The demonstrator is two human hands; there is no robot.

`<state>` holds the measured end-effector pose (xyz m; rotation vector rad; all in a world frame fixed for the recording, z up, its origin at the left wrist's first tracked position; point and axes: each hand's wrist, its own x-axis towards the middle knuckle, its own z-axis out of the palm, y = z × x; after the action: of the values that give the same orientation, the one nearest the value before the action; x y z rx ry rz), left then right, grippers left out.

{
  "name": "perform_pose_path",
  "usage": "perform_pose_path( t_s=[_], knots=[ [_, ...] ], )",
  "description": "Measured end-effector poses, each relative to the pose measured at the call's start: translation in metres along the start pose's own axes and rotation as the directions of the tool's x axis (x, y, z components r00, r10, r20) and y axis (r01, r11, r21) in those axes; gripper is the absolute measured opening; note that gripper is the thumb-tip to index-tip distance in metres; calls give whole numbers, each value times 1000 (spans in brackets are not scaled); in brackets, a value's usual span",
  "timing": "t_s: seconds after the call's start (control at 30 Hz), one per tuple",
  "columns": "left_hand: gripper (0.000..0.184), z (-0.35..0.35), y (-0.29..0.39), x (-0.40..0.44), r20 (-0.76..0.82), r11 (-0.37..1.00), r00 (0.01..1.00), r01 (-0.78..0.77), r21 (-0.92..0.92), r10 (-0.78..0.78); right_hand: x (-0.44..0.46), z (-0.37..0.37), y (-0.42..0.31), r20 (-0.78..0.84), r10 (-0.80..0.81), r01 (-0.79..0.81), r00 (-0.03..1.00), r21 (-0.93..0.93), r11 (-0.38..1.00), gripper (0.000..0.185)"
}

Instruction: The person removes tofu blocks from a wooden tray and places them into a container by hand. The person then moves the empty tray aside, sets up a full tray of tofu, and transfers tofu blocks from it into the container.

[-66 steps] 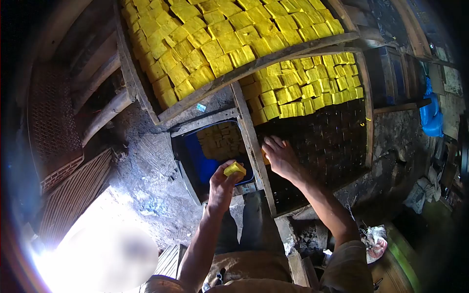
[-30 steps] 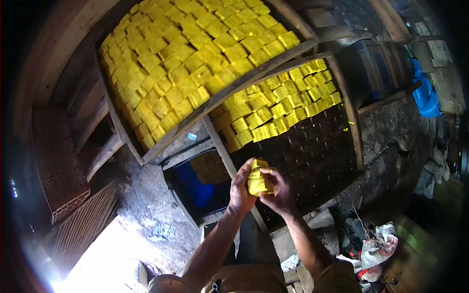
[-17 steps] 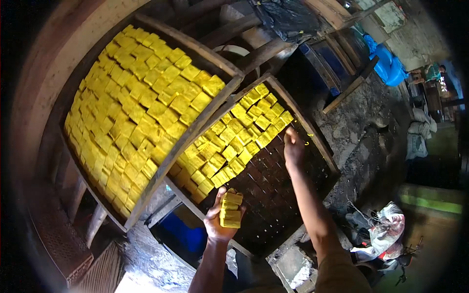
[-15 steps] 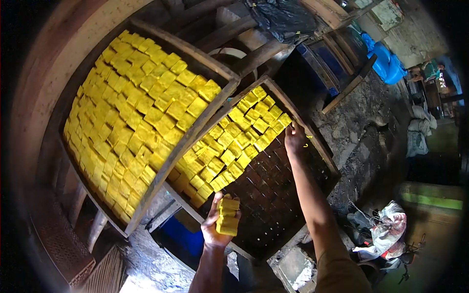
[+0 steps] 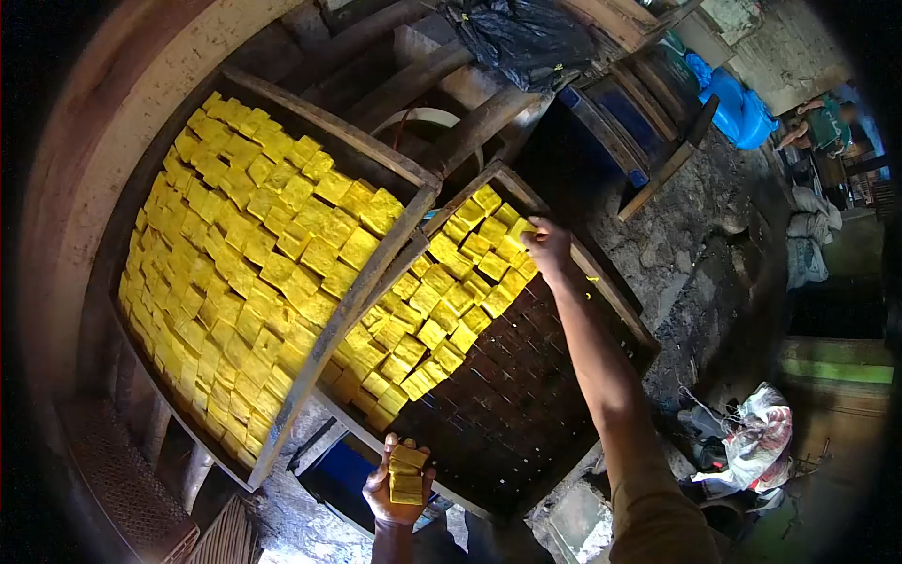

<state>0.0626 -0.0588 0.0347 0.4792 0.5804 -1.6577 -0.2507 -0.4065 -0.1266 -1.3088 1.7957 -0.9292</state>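
My left hand (image 5: 399,484) is closed around a small stack of yellow tofu blocks (image 5: 406,475), near the close edge of the smaller wooden tray (image 5: 507,414). My right hand (image 5: 550,246) reaches to the far side of that tray. Its fingers are pinched on a yellow tofu block (image 5: 520,229) at the end of the rows; the fingertips are partly hidden. Rows of tofu blocks (image 5: 432,305) cover the left part of the tray, and its dark woven base shows on the right.
To the left, a larger wood-framed tray (image 5: 329,348) is covered with yellow tofu blocks (image 5: 235,254). Black plastic (image 5: 526,42) and a blue plastic bag (image 5: 738,113) lie at the back. A white sack (image 5: 756,432) sits at right. A person (image 5: 827,127) is in the far background.
My right hand has moved from beside the tray's rim up and left onto a tofu block. The left hand, with its stack, has drawn lower and slightly left. The view has shifted a little.
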Motion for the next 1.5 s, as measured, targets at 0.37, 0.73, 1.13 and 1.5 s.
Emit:
perform_pose_path(
  t_s=[0.37,0.73,1.13,1.5],
  knots=[
    [47,8,1,-6,-33,998,999,-8,63,10,8,6,-7,-44,-57,65,997,228,971,41],
    [51,9,-3,-8,-16,999,1000,1,46,0,34,83,-5,-112,-306,86,945,-819,567,31],
    [59,12,1,-8,-61,985,993,-89,147,99,75,74,-44,74,40,-52,996,167,985,30],
    [53,15,-2,68,-26,996,997,-67,62,69,40,81,-47,-104,-541,417,835,-522,744,56]
  ],
)
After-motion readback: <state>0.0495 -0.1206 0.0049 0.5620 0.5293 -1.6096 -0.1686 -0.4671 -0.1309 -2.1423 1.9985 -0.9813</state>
